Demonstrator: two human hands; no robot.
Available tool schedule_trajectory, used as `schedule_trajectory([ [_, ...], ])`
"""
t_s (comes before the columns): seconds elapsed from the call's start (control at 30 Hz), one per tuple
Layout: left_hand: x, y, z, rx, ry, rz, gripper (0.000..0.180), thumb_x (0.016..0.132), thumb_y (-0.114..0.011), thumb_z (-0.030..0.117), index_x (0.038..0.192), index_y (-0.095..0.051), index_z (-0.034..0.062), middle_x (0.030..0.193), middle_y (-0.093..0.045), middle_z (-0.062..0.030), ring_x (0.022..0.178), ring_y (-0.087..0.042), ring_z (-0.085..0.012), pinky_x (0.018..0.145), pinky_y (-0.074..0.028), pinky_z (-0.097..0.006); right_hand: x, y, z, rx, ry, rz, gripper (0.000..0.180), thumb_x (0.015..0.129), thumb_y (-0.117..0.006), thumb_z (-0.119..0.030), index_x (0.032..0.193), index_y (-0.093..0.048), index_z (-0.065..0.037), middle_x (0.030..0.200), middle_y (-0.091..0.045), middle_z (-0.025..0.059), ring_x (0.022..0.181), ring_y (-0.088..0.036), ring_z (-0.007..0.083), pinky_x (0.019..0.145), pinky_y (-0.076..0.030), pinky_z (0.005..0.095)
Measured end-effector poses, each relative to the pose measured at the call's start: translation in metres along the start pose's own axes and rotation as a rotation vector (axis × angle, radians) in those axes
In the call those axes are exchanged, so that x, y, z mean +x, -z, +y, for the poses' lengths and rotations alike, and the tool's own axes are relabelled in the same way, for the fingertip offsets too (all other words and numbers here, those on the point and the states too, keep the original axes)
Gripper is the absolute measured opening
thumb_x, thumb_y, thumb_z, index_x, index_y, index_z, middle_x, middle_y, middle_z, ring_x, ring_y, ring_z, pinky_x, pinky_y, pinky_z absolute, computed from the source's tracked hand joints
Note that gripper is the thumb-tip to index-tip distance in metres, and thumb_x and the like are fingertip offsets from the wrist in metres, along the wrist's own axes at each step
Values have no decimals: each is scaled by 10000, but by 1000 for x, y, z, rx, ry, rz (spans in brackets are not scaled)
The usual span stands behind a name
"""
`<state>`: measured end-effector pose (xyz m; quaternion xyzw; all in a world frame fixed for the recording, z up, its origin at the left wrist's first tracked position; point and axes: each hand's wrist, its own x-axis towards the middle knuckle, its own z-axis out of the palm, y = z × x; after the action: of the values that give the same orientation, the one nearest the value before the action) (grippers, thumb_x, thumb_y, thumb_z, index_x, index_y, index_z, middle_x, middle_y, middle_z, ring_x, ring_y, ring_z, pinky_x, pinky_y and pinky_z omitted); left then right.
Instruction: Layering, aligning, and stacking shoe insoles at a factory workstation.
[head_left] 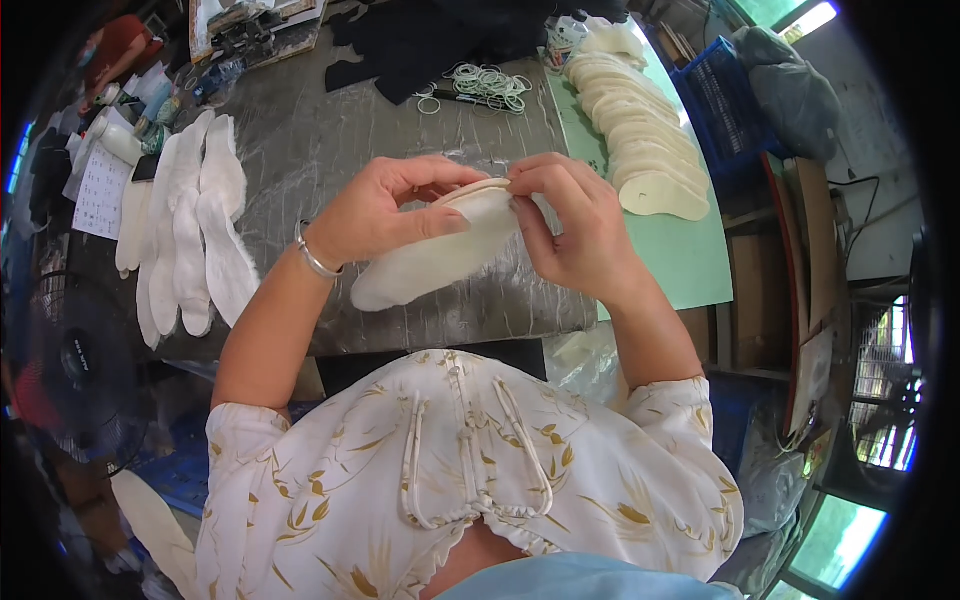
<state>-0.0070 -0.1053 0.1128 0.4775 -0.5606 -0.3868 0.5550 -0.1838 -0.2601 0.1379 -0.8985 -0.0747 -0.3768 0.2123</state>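
Note:
My left hand [385,210] and my right hand [565,220] both hold one white fluffy insole-shaped piece [430,262] above the near edge of the grey plastic-covered table [320,140]. The left thumb lies across the piece's upper part. Fingertips of the right hand pinch its cream rim at the top end. A silver bracelet [312,258] circles my left wrist.
White fleece pieces [195,220] lie in a row at the table's left. A fanned stack of cream insoles [640,130] rests on a green board at the right. Rubber bands [485,85] and black cloth [430,40] lie at the back. A blue crate [725,105] stands far right, a fan [80,360] at left.

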Motion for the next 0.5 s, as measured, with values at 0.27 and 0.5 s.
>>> schedule_trajectory([
  [0.27, -14, -39, 16, 379, -113, 434, 155, 872, -628, 45, 1007, -693, 6, 938, -697, -79, 827, -659, -149, 738, -509, -257, -17, -7, -9, 452, -258, 121, 292, 845, -670, -17, 1130, -614, 7, 971, -699, 116, 888, -681, 207, 815, -535, 320],
  [0.5, -15, -43, 16, 398, -152, 443, 129, 888, -625, 24, 997, -681, -19, 938, -680, -91, 819, -647, -141, 732, -513, -247, -27, -8, -10, 408, -255, 111, 221, 821, -682, -21, 1041, -678, -3, 917, -686, 128, 796, -665, 243, 714, -526, 317],
])
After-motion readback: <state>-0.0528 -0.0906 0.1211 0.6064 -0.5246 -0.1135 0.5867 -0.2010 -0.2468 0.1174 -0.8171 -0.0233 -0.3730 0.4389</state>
